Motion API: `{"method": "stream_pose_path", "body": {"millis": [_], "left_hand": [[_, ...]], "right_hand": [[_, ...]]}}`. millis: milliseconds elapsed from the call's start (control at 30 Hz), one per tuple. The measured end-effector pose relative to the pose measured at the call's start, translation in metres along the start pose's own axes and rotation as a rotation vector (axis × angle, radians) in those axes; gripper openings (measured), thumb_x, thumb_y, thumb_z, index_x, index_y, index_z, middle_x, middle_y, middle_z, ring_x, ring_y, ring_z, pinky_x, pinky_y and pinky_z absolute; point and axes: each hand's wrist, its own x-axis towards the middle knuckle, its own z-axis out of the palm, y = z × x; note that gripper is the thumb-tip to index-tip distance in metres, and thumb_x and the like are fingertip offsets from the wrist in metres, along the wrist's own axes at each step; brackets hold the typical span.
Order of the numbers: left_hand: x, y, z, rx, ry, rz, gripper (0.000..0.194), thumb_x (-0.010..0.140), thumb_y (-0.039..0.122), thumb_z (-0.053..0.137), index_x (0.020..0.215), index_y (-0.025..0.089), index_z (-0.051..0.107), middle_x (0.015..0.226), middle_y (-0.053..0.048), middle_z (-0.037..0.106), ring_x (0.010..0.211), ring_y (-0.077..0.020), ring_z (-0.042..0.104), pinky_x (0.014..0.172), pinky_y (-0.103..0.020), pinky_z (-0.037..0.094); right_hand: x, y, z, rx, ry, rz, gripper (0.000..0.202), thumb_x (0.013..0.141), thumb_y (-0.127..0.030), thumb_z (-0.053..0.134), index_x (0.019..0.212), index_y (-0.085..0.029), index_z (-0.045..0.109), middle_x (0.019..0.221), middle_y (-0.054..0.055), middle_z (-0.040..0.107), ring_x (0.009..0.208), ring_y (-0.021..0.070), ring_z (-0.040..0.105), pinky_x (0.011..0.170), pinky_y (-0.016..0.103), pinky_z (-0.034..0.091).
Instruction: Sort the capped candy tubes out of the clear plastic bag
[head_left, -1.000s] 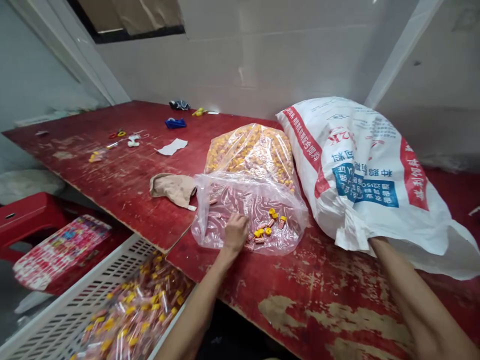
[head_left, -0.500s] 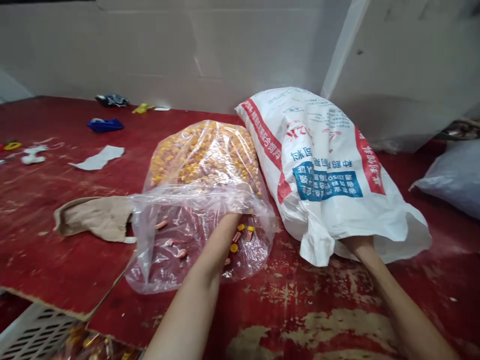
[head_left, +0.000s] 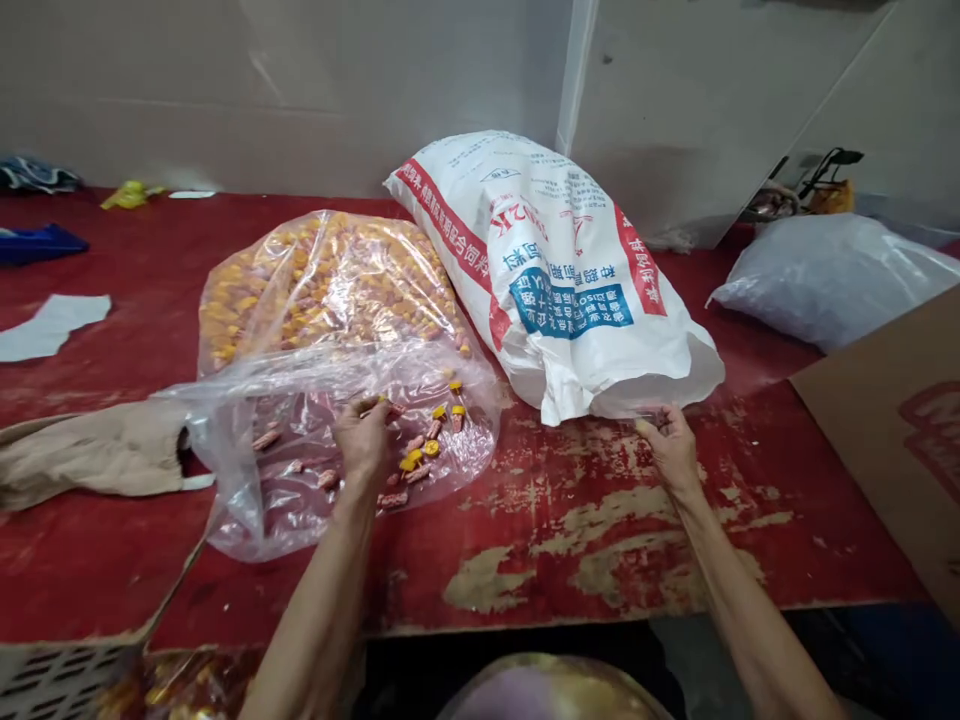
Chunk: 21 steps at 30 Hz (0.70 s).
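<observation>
Head view. We see a worn red tabletop (head_left: 600,520) with paint scraped off at its near edge. Our left hand (head_left: 364,440) reaches into the open mouth of a clear plastic bag (head_left: 247,480) lying near and left of centre; its fingers are curled over small yellow-and-pink pieces (head_left: 420,455) scattered on the bag's floor, though we cannot tell whether any piece is gripped. Behind it, farther from us, the same clear plastic bulges with a heap of orange and pink pieces (head_left: 330,290). Our right hand (head_left: 671,445) rests at the near edge of a white woven sack with red and blue print (head_left: 555,280), fingers loosely bent and touching its mouth; a firm hold cannot be confirmed. A beige cloth (head_left: 90,455) lies just left of the clear bag. Far right sit a pale plastic bag (head_left: 832,275) and a brown cardboard sheet (head_left: 892,430). A white perforated crate (head_left: 60,680) shows at near left.
</observation>
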Motion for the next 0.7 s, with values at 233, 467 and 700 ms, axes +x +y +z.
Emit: {"method": "stream_pose_path", "body": {"millis": [233,467,700], "left_hand": [[-0.143,-0.016,-0.005,-0.520,-0.182,-0.359,0.021,0.054,0.019,0.076,0.064,0.014,0.058,0.060,0.002,0.062,0.059,-0.0129,0.061,0.068,-0.033,0.053],[-0.202,-0.034,-0.001,-0.611,-0.176,-0.416,0.025,0.053,0.027,0.082,0.067,0.014,0.065,0.069,0.000,0.064,0.066,-0.0104,0.060,0.074,-0.028,0.048],[-0.221,-0.043,-0.016,-0.266,-0.297,-0.175,0.021,0.072,0.033,0.071,0.084,0.016,0.073,0.087,-0.005,0.070,0.083,-0.0155,0.062,0.081,-0.027,0.046]], "right_hand": [[-0.097,-0.031,0.058,0.240,-0.454,0.108,0.038,0.068,-0.036,0.073,0.097,-0.019,0.058,0.095,0.004,0.061,0.082,0.0149,0.058,0.076,0.027,0.048],[-0.138,-0.040,0.089,0.139,-0.629,-0.002,0.035,0.080,-0.042,0.064,0.104,-0.018,0.056,0.099,0.005,0.060,0.086,0.0157,0.058,0.075,0.027,0.048],[-0.148,-0.018,0.083,-0.106,-0.532,-0.289,0.026,0.087,-0.039,0.056,0.102,-0.019,0.054,0.094,0.005,0.059,0.083,0.0156,0.058,0.074,0.029,0.048]]}}
